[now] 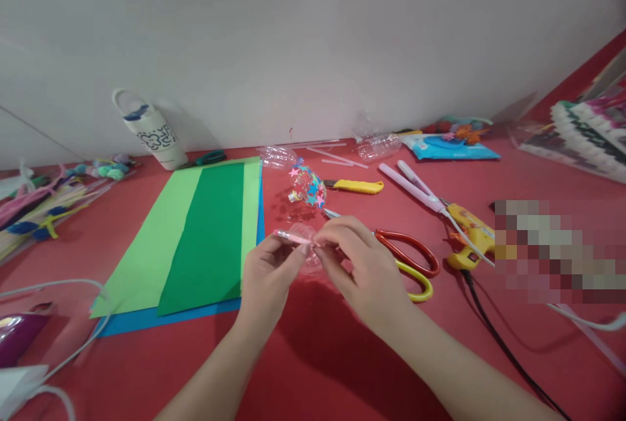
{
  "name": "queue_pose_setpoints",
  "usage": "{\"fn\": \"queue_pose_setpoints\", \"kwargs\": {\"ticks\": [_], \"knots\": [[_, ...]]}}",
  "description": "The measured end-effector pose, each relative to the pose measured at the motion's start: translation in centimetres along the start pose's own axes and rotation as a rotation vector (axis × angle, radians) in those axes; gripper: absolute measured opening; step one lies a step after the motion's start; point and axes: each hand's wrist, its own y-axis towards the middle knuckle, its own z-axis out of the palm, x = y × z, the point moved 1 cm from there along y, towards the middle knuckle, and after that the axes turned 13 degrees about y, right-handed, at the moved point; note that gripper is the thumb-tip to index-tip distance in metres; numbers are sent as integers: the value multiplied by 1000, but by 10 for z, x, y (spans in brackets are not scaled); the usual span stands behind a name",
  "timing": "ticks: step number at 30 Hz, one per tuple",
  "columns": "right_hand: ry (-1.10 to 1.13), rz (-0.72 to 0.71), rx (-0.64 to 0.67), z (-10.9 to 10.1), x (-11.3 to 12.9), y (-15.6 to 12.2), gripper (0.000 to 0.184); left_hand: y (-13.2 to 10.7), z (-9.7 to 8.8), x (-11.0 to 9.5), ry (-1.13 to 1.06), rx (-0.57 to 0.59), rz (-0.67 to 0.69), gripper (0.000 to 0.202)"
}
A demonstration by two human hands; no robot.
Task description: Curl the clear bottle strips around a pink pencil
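Observation:
My left hand [271, 274] is closed in a pinch on a slim pink stick [296, 238] with a pale, shiny end. At the stick's other end, the fingertips of my right hand [359, 264] are pressed together; what lies between them is too small to make out. Behind the fingers a clear plastic piece [310, 261] shows in part. Just beyond stands a clear plastic bottle piece covered in star stickers [309, 186]. Scissors with one red and one yellow handle [413, 258] lie partly under my right hand. A yellow utility knife [359, 186] rests farther back.
Green and blue sheets [200, 245] lie at left, below a white tumbler [151, 134]. To the right are a pink flat iron [411, 186], a yellow glue gun [472, 235] with its cord, and a blue wipes pack [452, 147]. Clear bottle parts [379, 146] sit by the wall.

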Motion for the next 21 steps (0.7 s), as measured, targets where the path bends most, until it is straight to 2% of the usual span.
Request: {"fn": "queue_pose_setpoints", "kwargs": {"ticks": [2,5,13,21], "knots": [[-25,-36,-2,1,1,0,13,0,1,-1,-9,2,4,7],[-4,-17,-1,1,2,1,14,0,1,-1,-8,6,9,6],[133,202,19,-3,3,6,13,-2,-1,5,154,32,73,8],[150,138,59,-8,5,9,17,-1,-3,-2,109,24,103,8]]}}
